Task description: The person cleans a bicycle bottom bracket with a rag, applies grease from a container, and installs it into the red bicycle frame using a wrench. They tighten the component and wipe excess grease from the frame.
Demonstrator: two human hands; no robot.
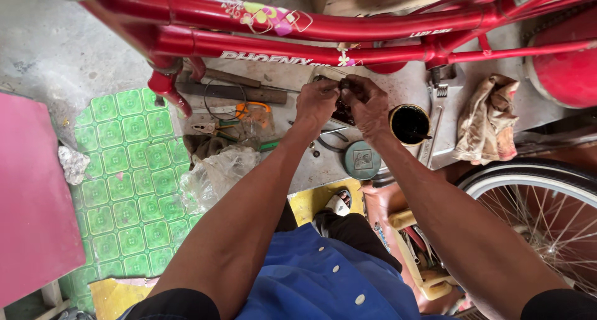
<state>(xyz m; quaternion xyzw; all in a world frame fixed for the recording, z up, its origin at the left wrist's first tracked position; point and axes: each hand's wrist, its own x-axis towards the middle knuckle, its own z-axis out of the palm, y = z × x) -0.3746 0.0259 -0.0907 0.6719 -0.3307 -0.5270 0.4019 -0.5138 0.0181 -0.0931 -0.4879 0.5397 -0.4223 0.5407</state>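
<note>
Both hands pinched shut on one small dark part (342, 102), just under the red frame (261, 43): left hand (316, 102) gripping its near side, right hand (368, 103) clamped on the other, fingertips meeting over it. Exact kind of part too hidden to tell. Just right of the right hand, an open tin (410, 124) of black grease; below both hands, a round lid (362, 159) and pliers (214, 128) on the floor. Likely risks: greasy fingers slipping, part dropping among the tools; a right elbow swing tipping the tin.
</note>
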